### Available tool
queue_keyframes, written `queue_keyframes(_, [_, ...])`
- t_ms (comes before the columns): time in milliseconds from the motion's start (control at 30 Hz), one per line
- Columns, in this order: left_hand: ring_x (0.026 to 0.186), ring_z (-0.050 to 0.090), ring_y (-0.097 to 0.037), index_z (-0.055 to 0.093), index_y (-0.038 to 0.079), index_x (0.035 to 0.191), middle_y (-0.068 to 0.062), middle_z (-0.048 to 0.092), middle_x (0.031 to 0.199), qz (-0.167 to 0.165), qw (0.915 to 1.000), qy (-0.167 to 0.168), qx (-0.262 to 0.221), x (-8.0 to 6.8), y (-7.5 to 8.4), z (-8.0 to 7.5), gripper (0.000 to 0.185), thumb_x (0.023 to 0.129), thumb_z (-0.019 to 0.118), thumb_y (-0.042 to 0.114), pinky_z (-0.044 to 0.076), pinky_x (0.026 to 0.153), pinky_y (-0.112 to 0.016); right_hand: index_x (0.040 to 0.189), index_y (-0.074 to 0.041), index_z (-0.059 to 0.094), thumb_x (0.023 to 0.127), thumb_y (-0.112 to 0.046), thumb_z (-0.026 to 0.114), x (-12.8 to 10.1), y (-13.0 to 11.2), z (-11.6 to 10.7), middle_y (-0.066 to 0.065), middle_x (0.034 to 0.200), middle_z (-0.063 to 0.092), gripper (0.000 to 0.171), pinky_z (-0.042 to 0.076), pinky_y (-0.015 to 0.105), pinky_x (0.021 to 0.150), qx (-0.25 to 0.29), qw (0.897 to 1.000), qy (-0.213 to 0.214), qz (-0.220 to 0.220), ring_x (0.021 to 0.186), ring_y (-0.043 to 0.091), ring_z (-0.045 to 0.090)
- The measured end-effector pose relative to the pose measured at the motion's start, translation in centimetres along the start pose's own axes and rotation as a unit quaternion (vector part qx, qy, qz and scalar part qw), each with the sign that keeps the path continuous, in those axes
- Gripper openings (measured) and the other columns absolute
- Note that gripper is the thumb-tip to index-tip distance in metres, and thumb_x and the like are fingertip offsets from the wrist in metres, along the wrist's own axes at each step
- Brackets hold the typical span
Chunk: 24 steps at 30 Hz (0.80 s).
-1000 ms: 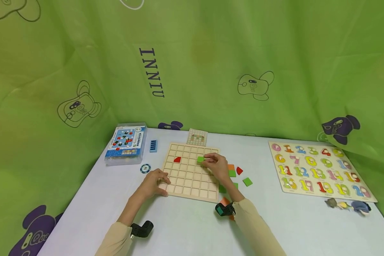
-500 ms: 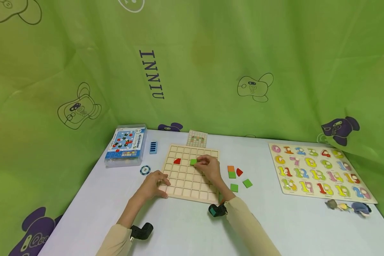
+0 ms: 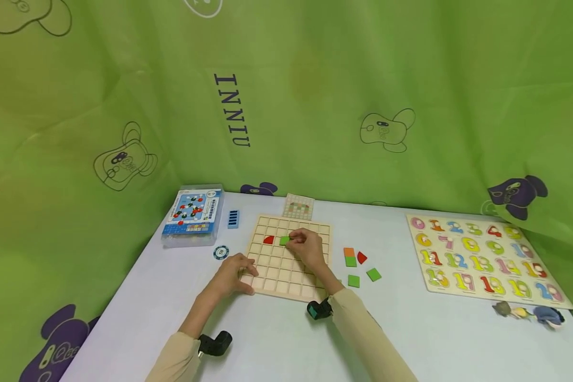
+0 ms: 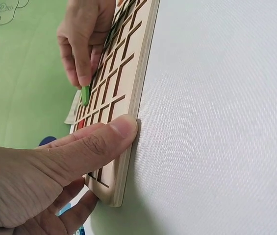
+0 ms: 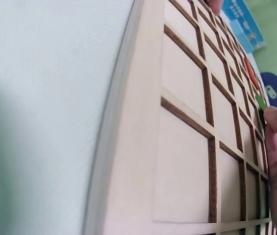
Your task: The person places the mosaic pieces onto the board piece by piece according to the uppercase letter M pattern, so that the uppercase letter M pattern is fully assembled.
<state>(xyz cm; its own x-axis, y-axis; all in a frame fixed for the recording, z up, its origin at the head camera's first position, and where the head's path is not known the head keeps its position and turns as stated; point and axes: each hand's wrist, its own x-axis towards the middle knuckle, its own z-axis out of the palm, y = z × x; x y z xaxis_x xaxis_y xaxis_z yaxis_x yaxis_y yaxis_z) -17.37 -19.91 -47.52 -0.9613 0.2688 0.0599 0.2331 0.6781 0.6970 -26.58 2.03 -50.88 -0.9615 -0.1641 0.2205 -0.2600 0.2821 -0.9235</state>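
A wooden grid board (image 3: pixel 283 277) lies on the white table. My left hand (image 3: pixel 231 275) holds its near left corner, the thumb along the front edge and the fingers at the left side. My right hand (image 3: pixel 308 248) pinches a green square tile (image 3: pixel 284 241) over an upper row of cells. Seen from the left wrist, that green tile (image 4: pixel 85 96) stands tilted on edge under the fingertips. A red quarter-circle piece (image 3: pixel 268 240) sits in a cell one column or so to the left. The right wrist view shows the tile partly covered by the thumb.
Right of the board lie several loose green tiles (image 3: pixel 354 281), an orange one (image 3: pixel 348 252) and a red piece (image 3: pixel 361 258). A pattern card (image 3: pixel 298 207) touches the far edge. A boxed set (image 3: pixel 193 215), poker chip (image 3: pixel 221 252) and number puzzle (image 3: pixel 487 260) flank it.
My right hand has carried the green tile left across the board, toward the red piece, and lowered it near a cell. My left hand stays at the corner.
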Motion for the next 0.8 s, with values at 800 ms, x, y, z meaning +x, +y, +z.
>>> queue_keyframes(800, [0.104, 0.056, -0.04, 0.071, 0.003, 0.082, -0.02, 0.063, 0.106, 0.012, 0.9999, -0.004, -0.002, 0.16, -0.29, -0.06, 0.034, 0.053, 0.089, 0.001, 0.043, 0.096, -0.054, 0.095, 0.005, 0.069, 0.076, 0.003, 0.077, 0.23, -0.2, 0.01, 0.015, 0.087, 0.07, 0.02, 0.058, 0.031, 0.069, 0.006, 1.0, -0.019, 0.003, 0.078, 0.027, 0.068])
